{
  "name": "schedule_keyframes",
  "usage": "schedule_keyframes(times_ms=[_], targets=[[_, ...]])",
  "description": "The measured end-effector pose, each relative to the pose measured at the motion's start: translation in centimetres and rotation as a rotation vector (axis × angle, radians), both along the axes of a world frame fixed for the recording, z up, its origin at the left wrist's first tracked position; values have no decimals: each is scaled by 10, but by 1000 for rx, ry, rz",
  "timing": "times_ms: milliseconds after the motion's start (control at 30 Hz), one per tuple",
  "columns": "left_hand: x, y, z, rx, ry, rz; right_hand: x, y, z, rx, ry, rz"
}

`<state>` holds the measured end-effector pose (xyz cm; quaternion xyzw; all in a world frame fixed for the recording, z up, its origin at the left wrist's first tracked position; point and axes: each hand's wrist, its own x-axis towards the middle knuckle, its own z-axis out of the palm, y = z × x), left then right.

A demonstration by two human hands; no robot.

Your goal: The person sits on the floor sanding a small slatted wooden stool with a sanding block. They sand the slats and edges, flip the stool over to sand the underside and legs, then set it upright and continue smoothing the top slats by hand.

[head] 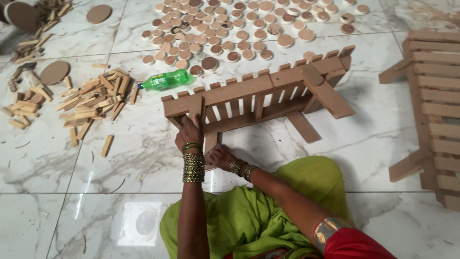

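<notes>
Two hands work at the near end of a slatted wooden frame (258,98) lying on its side on the marble floor (120,158). It is pale brown board, with a row of short upright slats between two long rails and flat legs jutting toward the person. Its long axis runs from lower left to upper right. The left hand (189,134) grips an upright slat at the frame's left end, fingers curled around it. The right hand (220,156) presses on a leg piece, fingers closed against the wood. A green plastic bottle (167,80) lies on its side just beyond the frame, blue cap pointing left, between loose wooden sticks (93,103) and round wooden discs (230,29).
</notes>
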<state>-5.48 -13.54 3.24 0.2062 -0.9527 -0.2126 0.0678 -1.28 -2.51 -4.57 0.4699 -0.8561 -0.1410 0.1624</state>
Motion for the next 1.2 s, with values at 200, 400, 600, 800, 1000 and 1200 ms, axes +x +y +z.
schedule_keyframes(times_ms=[200, 400, 600, 800, 1000, 1200], targets=[[3, 2, -3, -4, 33, -3, -33, 71, -9, -354, -302, -159], [1, 3, -14, -6, 49, -8, -69, 212, -1, -365, -119, -710], [-4, 2, -24, -17, 26, 5, -89, 260, 9, -807, -55, -807], [-7, 3, -31, -24, -4, 6, -89, 221, -2, -731, 73, -876], [-5, 4, -31, -23, 24, -20, -82, 183, -1, -494, -252, -678], [-5, 5, -26, -10, 8, -3, -79, 216, 9, -467, -186, -741]])
